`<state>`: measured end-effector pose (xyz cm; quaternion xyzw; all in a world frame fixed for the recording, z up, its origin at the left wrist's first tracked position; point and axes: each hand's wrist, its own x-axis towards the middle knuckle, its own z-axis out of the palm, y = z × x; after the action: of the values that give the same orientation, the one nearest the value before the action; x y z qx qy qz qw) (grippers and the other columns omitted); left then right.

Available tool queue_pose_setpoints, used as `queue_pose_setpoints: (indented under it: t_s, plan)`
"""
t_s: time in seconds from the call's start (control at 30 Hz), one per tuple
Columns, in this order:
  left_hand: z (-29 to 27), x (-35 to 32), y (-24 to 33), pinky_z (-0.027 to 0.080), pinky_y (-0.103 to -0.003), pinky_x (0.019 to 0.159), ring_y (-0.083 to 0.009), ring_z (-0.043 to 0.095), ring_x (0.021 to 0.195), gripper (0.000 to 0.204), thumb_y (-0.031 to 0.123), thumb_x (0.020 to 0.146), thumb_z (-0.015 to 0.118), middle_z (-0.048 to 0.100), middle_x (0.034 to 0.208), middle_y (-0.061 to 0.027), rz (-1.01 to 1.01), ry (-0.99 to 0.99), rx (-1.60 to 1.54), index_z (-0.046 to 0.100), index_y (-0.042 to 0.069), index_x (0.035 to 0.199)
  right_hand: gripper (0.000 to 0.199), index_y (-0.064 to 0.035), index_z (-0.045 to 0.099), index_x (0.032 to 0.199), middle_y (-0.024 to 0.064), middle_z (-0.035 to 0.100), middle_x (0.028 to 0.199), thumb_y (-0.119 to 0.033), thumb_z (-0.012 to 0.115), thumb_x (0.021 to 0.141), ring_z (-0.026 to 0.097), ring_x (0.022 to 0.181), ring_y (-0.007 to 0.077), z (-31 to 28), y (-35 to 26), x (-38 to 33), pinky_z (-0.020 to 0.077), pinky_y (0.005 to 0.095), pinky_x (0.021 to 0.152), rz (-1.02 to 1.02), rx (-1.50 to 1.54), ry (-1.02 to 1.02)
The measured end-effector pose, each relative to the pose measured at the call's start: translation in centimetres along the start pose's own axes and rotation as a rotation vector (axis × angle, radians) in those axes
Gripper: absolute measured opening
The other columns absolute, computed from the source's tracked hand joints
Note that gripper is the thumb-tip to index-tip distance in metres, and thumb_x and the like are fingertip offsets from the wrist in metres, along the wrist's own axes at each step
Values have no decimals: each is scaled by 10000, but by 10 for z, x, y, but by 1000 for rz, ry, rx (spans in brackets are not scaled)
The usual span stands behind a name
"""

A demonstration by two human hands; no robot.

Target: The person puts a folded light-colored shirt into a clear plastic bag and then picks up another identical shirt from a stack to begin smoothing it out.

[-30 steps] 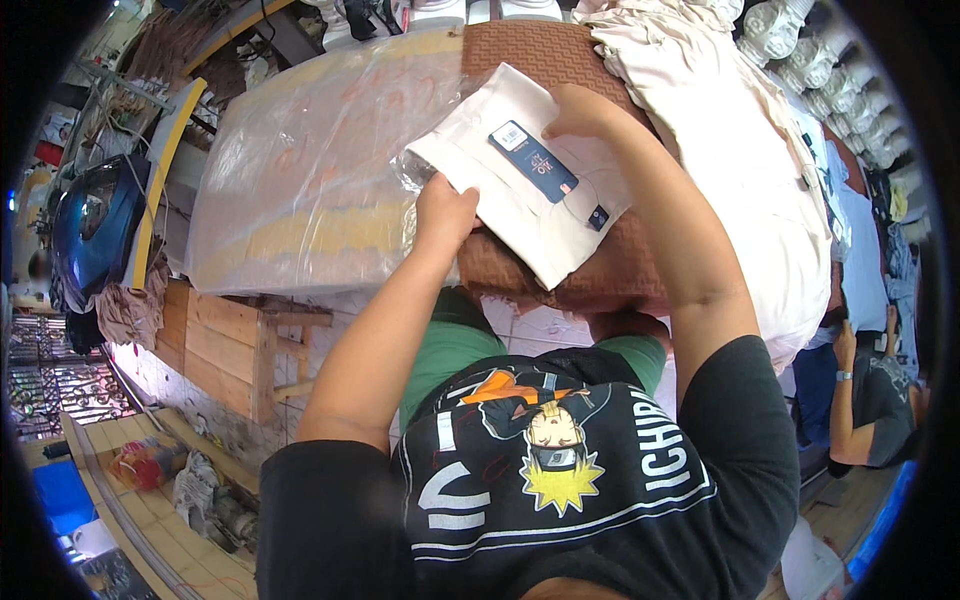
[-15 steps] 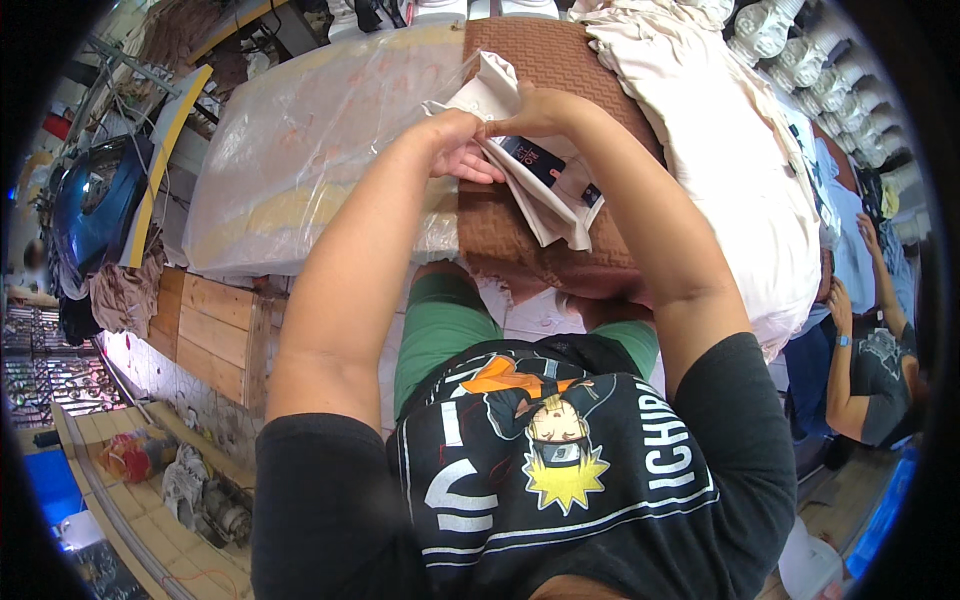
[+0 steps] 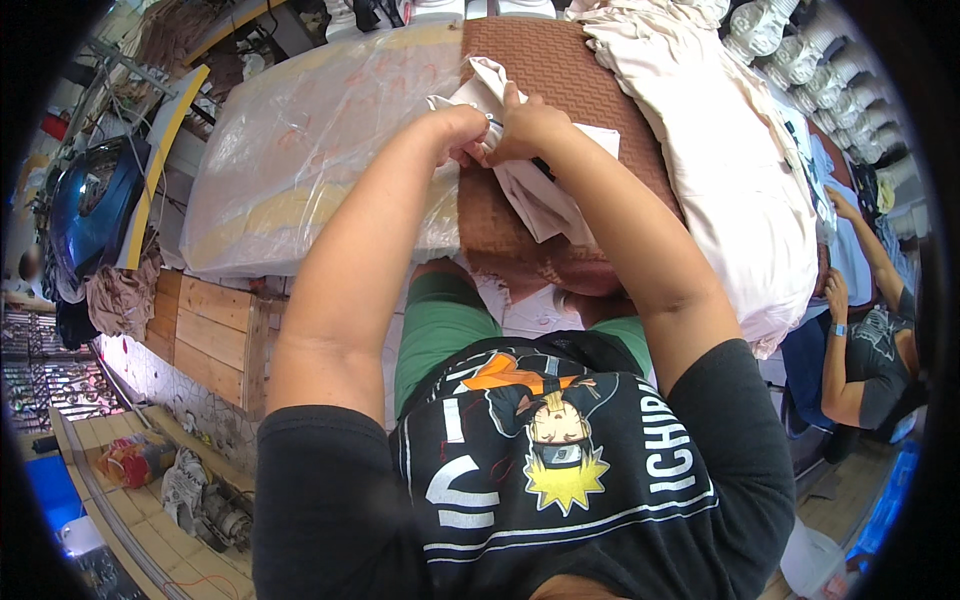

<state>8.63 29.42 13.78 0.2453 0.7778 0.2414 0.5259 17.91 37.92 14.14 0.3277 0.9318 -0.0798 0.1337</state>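
A beige garment [image 3: 538, 203] with folded flaps lies at the brown-covered half of the table, partly raised at its far end. My left hand [image 3: 460, 132] has its fingers curled on the garment's left edge. Close beside it, my right hand [image 3: 530, 130] grips the same cloth, thumb toward the left hand and index finger pointing up. A small dark piece shows between the two hands, too small to name. My right forearm covers most of the garment's dark tag.
Clear plastic [image 3: 320, 150] covers the padded table's left half; brown textured cloth [image 3: 560, 60] covers the right. A pile of cream fabric [image 3: 720, 170] lies along the right side. White mannequin-like forms [image 3: 765, 30] stand beyond. At far right, a co-worker [image 3: 865, 350] reaches over blue cloth.
My left fingers, stretched out before, are now curled in. My right hand's index finger has lifted. The garment has shifted and opened to the right, and its dark tag is now mostly hidden.
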Motion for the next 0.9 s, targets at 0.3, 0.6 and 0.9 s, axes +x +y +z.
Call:
queue_pose_setpoints:
  t_s: [0.3, 0.6, 0.9]
  plan:
    - [-41, -36, -14, 435, -376, 900, -272, 580, 1035, 433, 260, 760, 572, 622, 1081, -147, 339, 886, 532, 567, 50, 1138, 1050, -75, 151, 1409, 229, 431, 1276, -404, 718, 588, 516, 1115, 346, 3, 17, 4, 433, 412, 924, -31, 122, 58]
    - [-85, 83, -81, 496, -388, 763, -249, 628, 882, 291, 214, 835, 539, 634, 1012, -56, 223, 425, -388, 604, 84, 1088, 1014, -64, 167, 1394, 246, 462, 1211, -369, 720, 602, 540, 1068, 359, 4, 19, -4, 459, 421, 882, -99, 149, 132]
    - [-75, 63, -59, 450, -363, 851, -216, 575, 1016, 376, 269, 908, 448, 575, 1173, -61, 253, 179, -397, 512, 115, 1245, 947, -69, 195, 1396, 254, 493, 1129, -276, 709, 628, 551, 999, 390, 9, 10, -24, 470, 445, 844, -222, 69, 267]
